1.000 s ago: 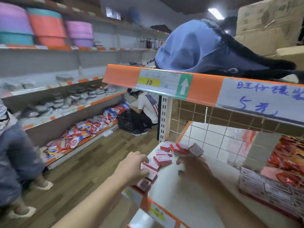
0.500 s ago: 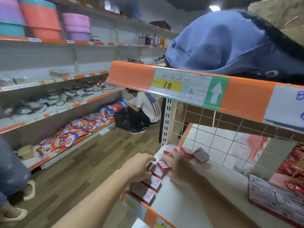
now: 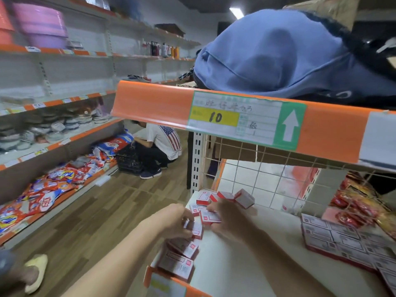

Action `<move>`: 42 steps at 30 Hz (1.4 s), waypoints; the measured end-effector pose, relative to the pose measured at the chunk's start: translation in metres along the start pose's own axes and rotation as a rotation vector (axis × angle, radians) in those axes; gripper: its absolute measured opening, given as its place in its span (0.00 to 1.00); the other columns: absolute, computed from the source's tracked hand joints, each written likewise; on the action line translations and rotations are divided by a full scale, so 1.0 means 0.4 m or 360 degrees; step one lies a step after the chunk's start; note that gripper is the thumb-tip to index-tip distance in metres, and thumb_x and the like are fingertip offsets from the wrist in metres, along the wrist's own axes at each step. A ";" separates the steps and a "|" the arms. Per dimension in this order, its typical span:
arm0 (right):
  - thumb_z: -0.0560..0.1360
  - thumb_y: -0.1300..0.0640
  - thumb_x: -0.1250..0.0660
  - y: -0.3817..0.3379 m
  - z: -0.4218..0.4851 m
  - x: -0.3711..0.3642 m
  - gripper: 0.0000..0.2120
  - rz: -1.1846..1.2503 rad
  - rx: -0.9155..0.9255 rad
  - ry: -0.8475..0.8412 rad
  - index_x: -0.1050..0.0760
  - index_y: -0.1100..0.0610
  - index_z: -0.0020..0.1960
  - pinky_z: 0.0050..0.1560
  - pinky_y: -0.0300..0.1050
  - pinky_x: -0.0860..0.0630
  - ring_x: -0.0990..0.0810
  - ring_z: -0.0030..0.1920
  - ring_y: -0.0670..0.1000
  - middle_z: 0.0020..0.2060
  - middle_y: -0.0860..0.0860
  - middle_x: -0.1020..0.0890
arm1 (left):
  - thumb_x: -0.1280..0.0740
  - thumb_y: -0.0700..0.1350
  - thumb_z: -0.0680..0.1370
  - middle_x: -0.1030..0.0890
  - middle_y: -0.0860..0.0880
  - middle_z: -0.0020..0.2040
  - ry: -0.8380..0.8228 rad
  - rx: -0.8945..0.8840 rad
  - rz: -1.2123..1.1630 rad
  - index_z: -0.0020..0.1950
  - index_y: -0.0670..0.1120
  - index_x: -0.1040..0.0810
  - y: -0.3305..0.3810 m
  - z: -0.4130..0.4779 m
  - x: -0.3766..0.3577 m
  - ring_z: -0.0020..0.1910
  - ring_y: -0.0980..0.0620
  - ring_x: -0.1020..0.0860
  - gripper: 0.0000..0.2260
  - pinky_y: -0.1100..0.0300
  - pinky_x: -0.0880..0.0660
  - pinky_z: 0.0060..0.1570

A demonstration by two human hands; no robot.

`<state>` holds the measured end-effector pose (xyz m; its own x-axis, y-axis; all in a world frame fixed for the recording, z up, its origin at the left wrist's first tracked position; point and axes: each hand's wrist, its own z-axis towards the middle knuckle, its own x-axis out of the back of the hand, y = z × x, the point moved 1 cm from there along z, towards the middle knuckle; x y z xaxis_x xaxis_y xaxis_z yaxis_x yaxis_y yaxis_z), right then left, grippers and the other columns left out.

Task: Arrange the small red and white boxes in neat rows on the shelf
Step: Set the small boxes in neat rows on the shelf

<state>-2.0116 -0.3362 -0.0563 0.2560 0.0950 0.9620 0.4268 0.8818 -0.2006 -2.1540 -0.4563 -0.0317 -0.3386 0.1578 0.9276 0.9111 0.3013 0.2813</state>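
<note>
Carefully squaring each piece matters most at this step. The left hand curls its fingers round the end box of a row that runs along the near left edge of the shelf. The right hand pinches a loose box just beyond it, thumb on the near side and fingers on the far side.

To do it well, I judge, the loose box should be turned so its printed face lies the same way as the row's. It should then be slid up until it touches the end box, with its side in line with the shelf edge. The left hand should brace the row so nothing gets pushed askew or over the lip.

Counted, three small boxes make the row, the end box included. One is in the right hand and one more lies just past it. The far heap holds about four, one of them tilted, though overlap blurs that count. That makes roughly nine. Larger cartons sit well apart on the right, and I cannot tell how many.
</note>
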 end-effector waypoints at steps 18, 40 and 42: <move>0.71 0.54 0.30 0.223 -0.309 0.157 0.18 0.0105 -0.0462 0.0091 0.24 0.52 0.61 0.56 0.44 0.28 0.27 0.57 0.51 0.54 0.51 0.24 | 0.30 0.49 0.67 0.20 0.52 0.44 0.0287 -0.0325 0.0053 0.45 0.50 0.21 0.254 0.067 -0.037 0.44 0.50 0.22 0.09 0.58 0.26 0.41; 0.70 0.47 0.30 0.444 -0.655 0.241 0.19 -0.0010 -0.0890 0.0226 0.24 0.49 0.60 0.59 0.48 0.29 0.30 0.61 0.50 0.57 0.47 0.23 | 0.32 0.50 0.70 0.24 0.53 0.51 0.0395 -0.0650 -0.0016 0.56 0.55 0.23 0.681 0.149 -0.228 0.52 0.50 0.25 0.14 0.56 0.27 0.46; 0.70 0.45 0.29 0.445 -0.646 0.234 0.20 -0.0036 -0.0858 0.0222 0.24 0.49 0.60 0.54 0.46 0.28 0.28 0.59 0.50 0.56 0.47 0.23 | 0.32 0.49 0.71 0.25 0.53 0.51 0.0377 -0.0669 -0.0043 0.56 0.54 0.23 0.680 0.156 -0.242 0.51 0.50 0.26 0.14 0.55 0.26 0.47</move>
<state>-1.6874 -0.2897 -0.0497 0.3385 -0.0153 0.9409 0.8075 0.5181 -0.2820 -1.8879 -0.3309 -0.0600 -0.3453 -0.0781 0.9352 0.9352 -0.1118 0.3359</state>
